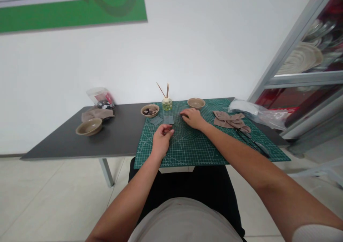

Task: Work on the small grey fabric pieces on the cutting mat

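Note:
My left hand (161,140) is over the green cutting mat (198,154), fingers curled and thumb drawn in close to the fingertips. Whatever may be between them is too small to make out. My right hand (193,118) rests on the mat further back, its fingers bent and the thumb apart from them; I see nothing held there. Just beyond my left hand lie a small grey-blue square piece (168,120) and a similar thin piece (156,120). Behind them stands a tan bowl (142,112) with dark and light small pieces in it. Another tan bowl (196,103) stands behind my right hand.
A reed diffuser (167,104) stands at the back. To the right are a brown cloth (227,120), dark-handled tools (253,142) and clear plastic wrapping (258,114). On the left of the table sit a third bowl (89,127), a cloth (97,114) and a clear container (100,96).

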`<act>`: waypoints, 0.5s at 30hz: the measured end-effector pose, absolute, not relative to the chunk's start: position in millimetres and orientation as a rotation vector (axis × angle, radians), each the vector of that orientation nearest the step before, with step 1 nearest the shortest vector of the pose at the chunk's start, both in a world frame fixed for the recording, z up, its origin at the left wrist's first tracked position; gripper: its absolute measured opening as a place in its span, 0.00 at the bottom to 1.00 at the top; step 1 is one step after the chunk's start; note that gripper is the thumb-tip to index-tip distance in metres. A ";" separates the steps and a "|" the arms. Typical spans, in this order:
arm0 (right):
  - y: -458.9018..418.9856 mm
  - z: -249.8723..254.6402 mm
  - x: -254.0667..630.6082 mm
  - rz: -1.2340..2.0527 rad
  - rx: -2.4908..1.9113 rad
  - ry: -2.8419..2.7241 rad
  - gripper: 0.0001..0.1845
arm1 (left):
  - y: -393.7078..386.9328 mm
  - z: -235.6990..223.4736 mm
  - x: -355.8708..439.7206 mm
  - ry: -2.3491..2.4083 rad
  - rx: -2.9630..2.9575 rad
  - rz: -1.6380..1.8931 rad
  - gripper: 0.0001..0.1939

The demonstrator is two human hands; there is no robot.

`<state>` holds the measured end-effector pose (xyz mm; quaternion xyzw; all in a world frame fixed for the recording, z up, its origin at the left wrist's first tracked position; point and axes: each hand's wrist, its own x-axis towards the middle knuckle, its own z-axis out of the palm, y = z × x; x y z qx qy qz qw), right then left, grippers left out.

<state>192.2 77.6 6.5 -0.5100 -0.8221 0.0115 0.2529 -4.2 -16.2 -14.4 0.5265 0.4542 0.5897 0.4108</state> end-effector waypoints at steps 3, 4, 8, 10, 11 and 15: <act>81.2 -12.8 192.1 0.116 -1.465 -2.313 0.16 | -16.8 -12.6 -4.2 1.157 1.316 1.458 0.10; 82.1 -16.0 192.5 0.122 -1.447 -2.318 0.15 | -17.1 -11.9 -4.2 1.158 1.308 1.447 0.10; 87.3 -18.6 192.7 0.125 -1.368 -2.328 0.14 | -17.6 -10.5 -4.2 1.178 1.328 1.407 0.10; 89.8 -18.2 191.3 0.128 -1.351 -2.332 0.15 | -17.6 -10.2 -4.4 1.186 1.343 1.398 0.09; 90.4 -18.1 190.2 0.126 -1.354 -2.327 0.15 | -17.7 -9.9 -4.4 1.185 1.344 1.397 0.09; 85.2 -15.6 181.1 0.028 -1.343 -2.241 0.16 | -18.6 -6.7 -4.5 1.109 1.323 1.359 0.09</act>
